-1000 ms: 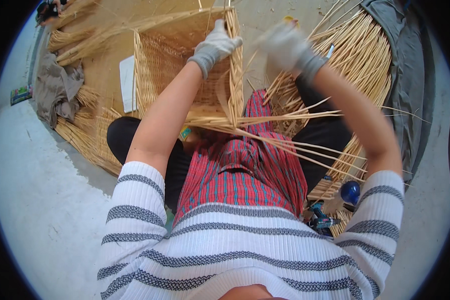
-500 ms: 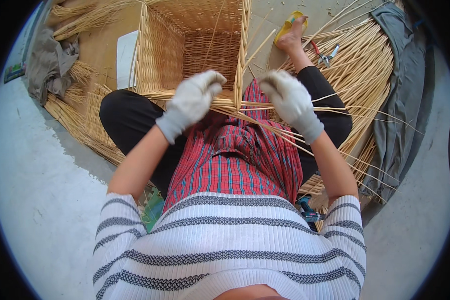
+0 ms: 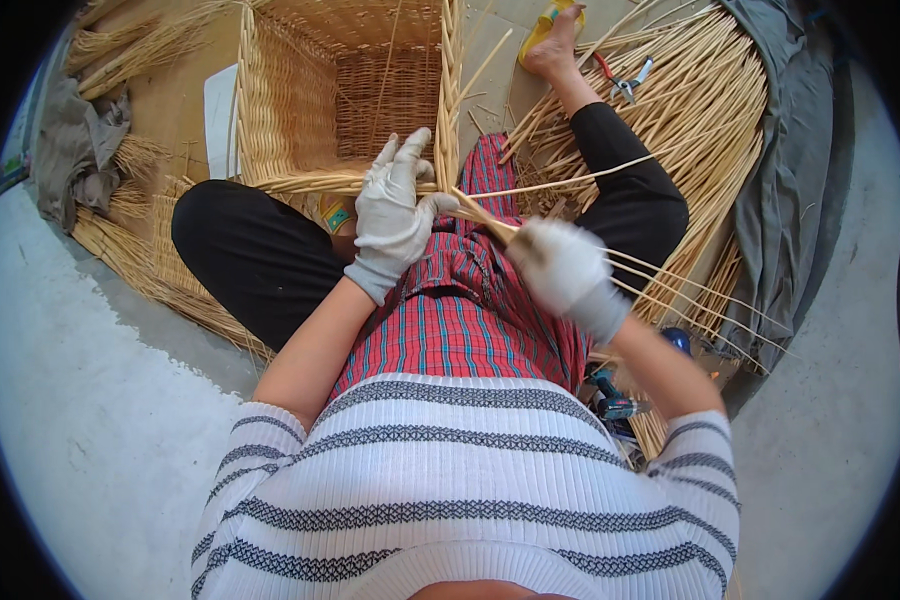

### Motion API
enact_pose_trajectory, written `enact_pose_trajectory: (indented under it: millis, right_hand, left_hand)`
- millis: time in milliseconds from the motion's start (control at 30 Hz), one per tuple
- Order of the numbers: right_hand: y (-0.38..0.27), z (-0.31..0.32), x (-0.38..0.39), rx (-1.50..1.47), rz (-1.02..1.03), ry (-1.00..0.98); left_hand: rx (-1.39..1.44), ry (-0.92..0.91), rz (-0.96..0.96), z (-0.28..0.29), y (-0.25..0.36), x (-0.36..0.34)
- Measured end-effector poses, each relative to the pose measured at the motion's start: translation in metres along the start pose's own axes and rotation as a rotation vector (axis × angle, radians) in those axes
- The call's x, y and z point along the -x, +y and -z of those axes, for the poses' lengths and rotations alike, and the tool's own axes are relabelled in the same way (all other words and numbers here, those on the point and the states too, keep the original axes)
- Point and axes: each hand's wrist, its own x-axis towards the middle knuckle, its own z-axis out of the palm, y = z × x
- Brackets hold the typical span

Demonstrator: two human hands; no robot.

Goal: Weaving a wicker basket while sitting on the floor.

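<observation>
Before you, the four-sided tan wicker basket [image 3: 290, 112] has its open mouth facing you; from its near right corner, loose strands [image 3: 484, 214] bunch into your right hand [image 3: 562, 268], fanning out beyond.

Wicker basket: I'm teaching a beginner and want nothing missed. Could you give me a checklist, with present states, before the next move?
1. Left grip gloved and at the near right corner of the wicker basket: ok.
2. Right grip gloved and closed around the strands: ok, though motion-blurred.
3. Every strand at that corner gathered: not ok; a single strand runs outside the right grip.
4. Firmness of the left hold: cannot tell.
5. Red-handled tool clear of both hands: ok, lying on the rod pile.
</observation>
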Motion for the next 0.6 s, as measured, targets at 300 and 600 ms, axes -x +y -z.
enact_pose_trajectory:
  millis: [300, 600]
  right_hand:
    - [0.011, 0.036, -0.162, 0.499, 0.776, 0.260]
    - [0.021, 0.020, -0.174, 0.378, 0.878, 0.280]
  left_hand:
    - [0.031, -0.209, 0.063, 0.033, 0.007, 0.043]
    - [-0.326, -0.549, 0.162, 0.020, 0.017, 0.003]
